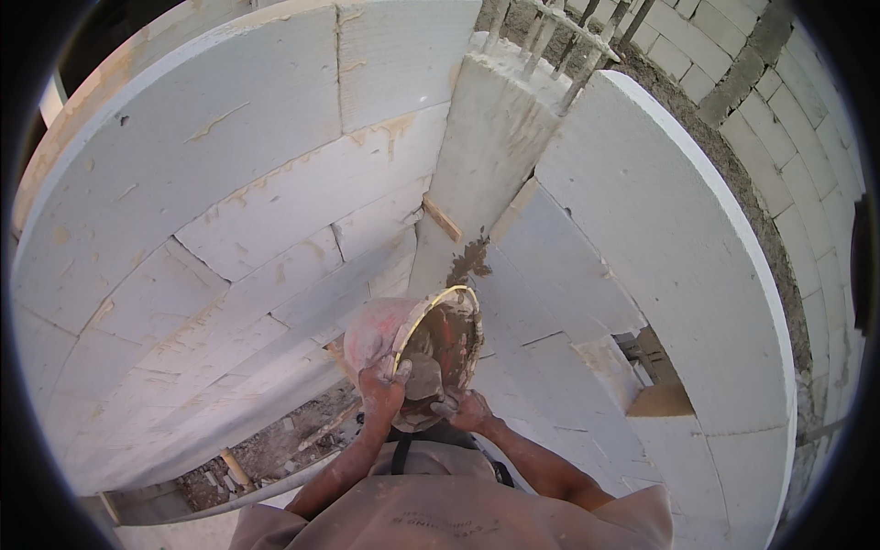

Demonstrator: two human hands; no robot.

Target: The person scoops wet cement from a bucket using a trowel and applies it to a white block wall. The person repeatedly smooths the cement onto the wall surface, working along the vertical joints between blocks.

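Observation:
A mortar-smeared reddish bucket [376,328] with a yellow rim is tipped on its side in front of my chest, its mouth turned to the right. Grey-brown wet mortar coats its inside, and a paler grey lump or flat piece lies near the mouth; I cannot make out which. My left hand [382,389] is closed on the near left part of the bucket, thumb by the rim. My right hand [468,410] is closed at the near right edge of the mouth. Just beyond the bucket, a dark wet splash marks the concrete column [472,183].
Pale block walls [257,110] rise on the left and another block wall [660,211] on the right, meeting at the column. Bare rebar [550,41] sticks up from its top. A small wood piece [442,217] juts out there. The right wall has a square opening [649,367]. Rubble [266,449] lies below left.

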